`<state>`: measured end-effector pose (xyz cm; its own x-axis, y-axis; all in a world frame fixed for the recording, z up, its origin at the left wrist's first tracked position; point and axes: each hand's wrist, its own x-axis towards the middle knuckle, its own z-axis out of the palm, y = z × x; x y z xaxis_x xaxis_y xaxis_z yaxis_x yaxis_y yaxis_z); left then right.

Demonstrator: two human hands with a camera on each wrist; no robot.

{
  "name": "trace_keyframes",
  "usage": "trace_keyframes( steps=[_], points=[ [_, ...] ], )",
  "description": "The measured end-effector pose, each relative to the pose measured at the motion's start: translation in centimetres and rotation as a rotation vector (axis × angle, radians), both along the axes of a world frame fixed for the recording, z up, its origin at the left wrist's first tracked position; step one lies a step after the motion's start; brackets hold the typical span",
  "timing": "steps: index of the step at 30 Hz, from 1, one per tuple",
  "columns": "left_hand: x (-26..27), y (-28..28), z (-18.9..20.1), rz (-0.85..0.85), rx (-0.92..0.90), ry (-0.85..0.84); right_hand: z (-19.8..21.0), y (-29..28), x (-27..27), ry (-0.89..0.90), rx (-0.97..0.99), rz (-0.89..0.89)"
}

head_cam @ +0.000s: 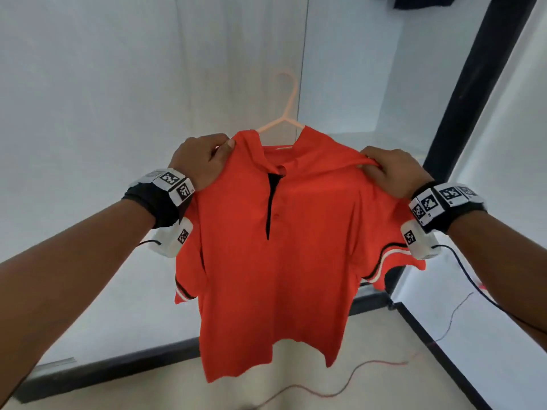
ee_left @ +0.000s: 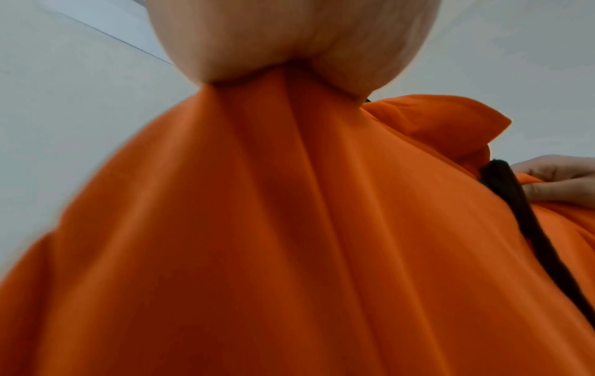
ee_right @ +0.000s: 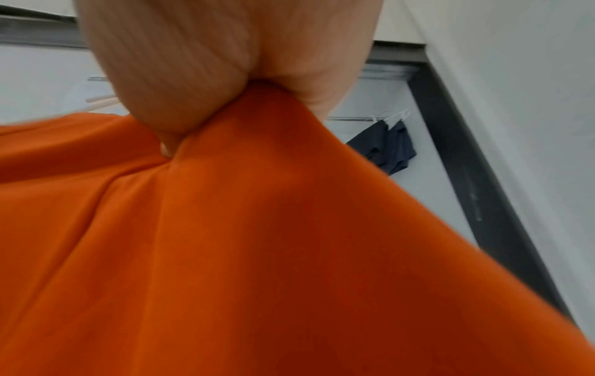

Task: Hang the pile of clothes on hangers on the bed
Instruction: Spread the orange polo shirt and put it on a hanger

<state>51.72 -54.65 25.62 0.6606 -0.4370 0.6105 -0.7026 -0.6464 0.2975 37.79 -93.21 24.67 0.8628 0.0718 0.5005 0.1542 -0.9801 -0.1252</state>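
Note:
An orange polo shirt (head_cam: 266,261) with a black placket hangs in the air in front of me, held up by both shoulders. My left hand (head_cam: 204,158) grips its left shoulder, with cloth bunched in the fist (ee_left: 289,63). My right hand (head_cam: 384,168) grips the right shoulder, fabric gathered under the palm (ee_right: 241,101). A pale pink hanger (head_cam: 285,113) sticks up out of the collar, its hook free in the air; its arms are hidden inside the shirt (ee_left: 289,229). The bed is out of view.
White walls with a black vertical frame (head_cam: 473,99) at the right and black skirting (head_cam: 118,371) along the floor. A thin red cable (head_cam: 370,365) lies on the floor. A dark garment (ee_right: 386,145) hangs on a rail at the back right.

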Motion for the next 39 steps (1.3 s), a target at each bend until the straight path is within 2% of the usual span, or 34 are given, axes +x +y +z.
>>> trace_keyframes(
  steps=[7, 14, 19, 23, 30, 35, 39],
  points=[
    [6.1, -16.1, 0.8, -0.141, -0.028, -0.039, 0.9, -13.9, 0.8, -0.056, -0.008, -0.1],
    [13.0, -34.1, 2.7, -0.215, -0.04, -0.075, 3.1, -30.0, 4.6, -0.145, 0.147, -0.031],
    [16.6, -43.3, 6.1, -0.236, -0.005, -0.067, 6.1, -37.7, 6.6, -0.212, 0.237, -0.02],
    [19.4, -49.1, 10.0, -0.25, -0.009, -0.075, 8.7, -41.9, 8.3, -0.335, 0.212, -0.08],
    [25.2, -56.5, 16.4, -0.263, -0.15, -0.156, 14.6, -46.6, 12.9, -0.557, 0.061, -0.24],
    [31.6, -60.2, 21.4, -0.253, -0.279, -0.227, 19.3, -47.8, 18.9, -0.706, -0.015, -0.293],
    [38.4, -62.2, 25.7, -0.232, -0.42, -0.307, 23.6, -48.1, 26.0, -0.785, -0.045, -0.334]
  ],
)
